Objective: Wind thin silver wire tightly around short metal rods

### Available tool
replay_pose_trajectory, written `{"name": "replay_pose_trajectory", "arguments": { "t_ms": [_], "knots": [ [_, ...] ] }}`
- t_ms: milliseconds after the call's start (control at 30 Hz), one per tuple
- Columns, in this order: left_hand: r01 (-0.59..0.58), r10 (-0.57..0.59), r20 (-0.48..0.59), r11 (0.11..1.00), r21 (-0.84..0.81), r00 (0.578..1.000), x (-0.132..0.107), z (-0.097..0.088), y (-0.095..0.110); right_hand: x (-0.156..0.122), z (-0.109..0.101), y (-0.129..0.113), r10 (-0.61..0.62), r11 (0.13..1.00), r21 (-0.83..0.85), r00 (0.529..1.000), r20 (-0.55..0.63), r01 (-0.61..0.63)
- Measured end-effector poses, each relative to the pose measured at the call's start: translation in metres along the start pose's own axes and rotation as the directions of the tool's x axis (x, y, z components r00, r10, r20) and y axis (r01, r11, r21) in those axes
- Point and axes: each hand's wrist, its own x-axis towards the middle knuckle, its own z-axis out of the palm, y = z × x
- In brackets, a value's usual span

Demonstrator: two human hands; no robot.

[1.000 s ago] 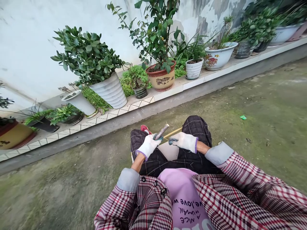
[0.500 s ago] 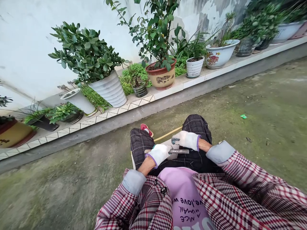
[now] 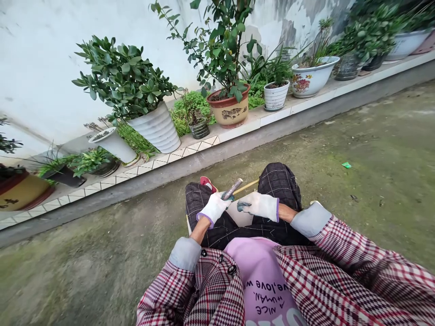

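Observation:
My left hand (image 3: 215, 207), in a white glove with dark-coated fingers and a purple cuff, is closed round a short greyish rod (image 3: 233, 188). The rod's free end points up and to the right, away from me; its other end is hidden by the glove. Close by on the right is my right hand (image 3: 260, 205), gloved the same way, its fingers curled in over a pale flat surface (image 3: 242, 216) between my thighs. Whatever those fingers may hold is too small or hidden to make out. Beyond both hands runs a thin yellow pole (image 3: 248, 186).
A low tiled ledge (image 3: 190, 149) crosses ahead, lined with potted plants, among them a ribbed white pot (image 3: 157, 129) and a brown-rimmed pot (image 3: 231, 111). Concrete ground (image 3: 340, 190) lies before it, with a green scrap (image 3: 346, 165) at right. A red shoe (image 3: 208, 183) shows by my left knee.
The rod has swung from lying level across my lap to slanting up and away. My left hand has shifted slightly left and away from me; my right hand has come a little nearer my body.

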Motion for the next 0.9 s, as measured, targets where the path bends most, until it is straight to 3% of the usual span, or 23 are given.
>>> {"name": "replay_pose_trajectory", "arguments": {
  "t_ms": [67, 167, 300, 400, 500, 600, 700, 767, 833, 900],
  "knots": [
    [-0.062, 0.047, 0.064, 0.962, 0.267, 0.997, 0.001, 0.001, -0.004, -0.001, 0.002, -0.003, -0.052, 0.998, -0.028, 0.999, 0.005, 0.052],
    [-0.135, 0.046, 0.167, 0.81, 0.57, 0.985, -0.003, 0.011, -0.005, -0.001, 0.001, 0.001, -0.057, 0.991, -0.12, 0.998, -0.025, 0.054],
    [-0.227, 0.022, 0.322, 0.757, 0.613, 0.946, -0.012, 0.028, 0.003, 0.003, -0.006, 0.016, -0.053, 0.977, -0.204, 0.999, -0.001, 0.052],
    [-0.305, 0.066, 0.419, 0.788, 0.535, 0.905, -0.016, 0.027, 0.008, 0.006, -0.012, 0.027, -0.01, 0.994, -0.11, 1.0, 0.006, 0.011],
    [-0.268, 0.173, 0.327, 0.923, 0.275, 0.929, -0.017, 0.014, 0.01, 0.008, -0.018, 0.031, -0.009, 1.0, 0.026, 1.0, -0.022, 0.01],
    [-0.253, 0.22, 0.248, 0.961, 0.111, 0.943, -0.015, 0.002, 0.01, 0.009, -0.02, 0.028, 0.072, 0.993, 0.103, 0.995, -0.065, -0.065],
    [-0.166, 0.167, 0.163, 0.986, -0.02, 0.972, -0.011, -0.003, 0.008, 0.009, -0.014, 0.021, 0.178, 0.972, 0.174, 0.98, -0.085, -0.161],
    [-0.081, 0.09, 0.097, 0.992, -0.096, 0.991, -0.007, -0.004, 0.006, 0.007, -0.007, 0.015, 0.138, 0.976, 0.176, 0.989, -0.054, -0.126],
    [-0.044, 0.046, 0.051, 0.998, -0.046, 0.998, -0.003, -0.005, 0.003, 0.004, -0.001, 0.008, 0.074, 0.987, 0.146, 0.997, -0.003, -0.073],
    [-0.054, 0.05, 0.035, 0.988, 0.142, 0.998, -0.001, -0.007, 0.001, 0.002, 0.002, 0.003, 0.003, 0.995, 0.1, 1.0, 0.025, -0.006]
  ]
}}
